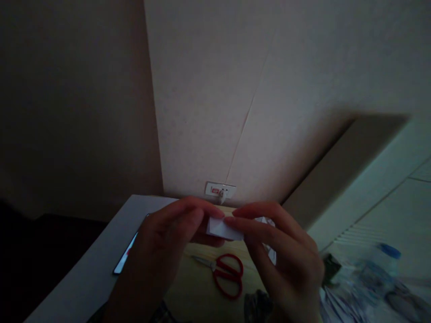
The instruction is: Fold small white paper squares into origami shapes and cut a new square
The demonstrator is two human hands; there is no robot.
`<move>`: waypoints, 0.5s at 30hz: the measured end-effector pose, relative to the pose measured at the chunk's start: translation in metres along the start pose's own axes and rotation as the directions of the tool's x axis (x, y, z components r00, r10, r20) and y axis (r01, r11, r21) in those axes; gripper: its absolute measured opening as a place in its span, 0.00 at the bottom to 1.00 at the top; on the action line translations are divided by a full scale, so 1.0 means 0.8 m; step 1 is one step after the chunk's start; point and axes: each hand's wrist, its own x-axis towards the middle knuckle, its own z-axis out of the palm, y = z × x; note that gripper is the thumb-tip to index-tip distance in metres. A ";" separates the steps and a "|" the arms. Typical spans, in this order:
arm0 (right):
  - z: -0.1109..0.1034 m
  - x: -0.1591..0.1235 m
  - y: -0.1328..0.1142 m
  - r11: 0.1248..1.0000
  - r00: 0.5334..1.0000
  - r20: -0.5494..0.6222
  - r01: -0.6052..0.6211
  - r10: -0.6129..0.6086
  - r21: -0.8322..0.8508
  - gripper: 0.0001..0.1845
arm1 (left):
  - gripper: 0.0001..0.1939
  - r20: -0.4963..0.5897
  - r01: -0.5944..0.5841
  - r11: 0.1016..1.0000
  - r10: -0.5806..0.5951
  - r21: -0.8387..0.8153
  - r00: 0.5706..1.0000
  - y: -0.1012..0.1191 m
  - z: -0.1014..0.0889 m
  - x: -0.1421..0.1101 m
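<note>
A small folded piece of white paper [225,229] is held up between both hands, above the table. My left hand [164,237] is closed on its left end, index finger along the top edge and other fingers behind it. From the right, my right hand [283,251] pinches the paper's upper edge and right end with thumb and fingers. Below the hands, red-handled scissors [229,274] lie on the wooden tabletop [198,291], blades pointing left. More white paper [271,255] shows partly behind my right hand.
A phone with a lit screen [126,253] lies on the white surface [84,264] at left, partly behind my left arm. A wall socket [220,190] with a plug is straight ahead. On the right are a blue-capped clear container [387,258] and blurred plastic bags.
</note>
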 end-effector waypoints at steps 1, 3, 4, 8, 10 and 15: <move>0.000 0.000 0.001 1.000 1.000 0.009 0.003 -0.003 -0.005 0.19 | 0.11 -0.001 -0.001 1.000 0.001 -0.004 1.000 0.000 0.001 -0.001; 0.001 0.000 0.001 1.000 1.000 0.024 0.003 -0.003 -0.002 0.20 | 0.06 0.007 0.003 0.999 -0.002 -0.051 1.000 0.001 0.003 -0.002; 0.002 0.000 0.001 1.000 1.000 0.026 -0.001 0.001 0.004 0.21 | 0.03 0.013 0.003 0.996 -0.002 -0.086 1.000 0.001 0.004 -0.002; 0.004 0.002 -0.002 0.999 0.999 0.016 -0.037 0.036 0.031 0.18 | 0.07 -0.003 0.009 0.987 -0.009 -0.159 1.000 -0.001 0.008 -0.002; 0.004 0.002 -0.002 0.996 0.997 0.000 -0.074 0.075 0.049 0.16 | 0.07 -0.009 0.001 0.989 -0.002 -0.150 1.000 -0.001 0.009 -0.003; 0.005 0.001 -0.001 0.993 0.995 -0.005 -0.101 0.102 0.056 0.12 | 0.04 -0.041 -0.025 0.995 0.021 -0.101 0.999 -0.002 0.009 -0.003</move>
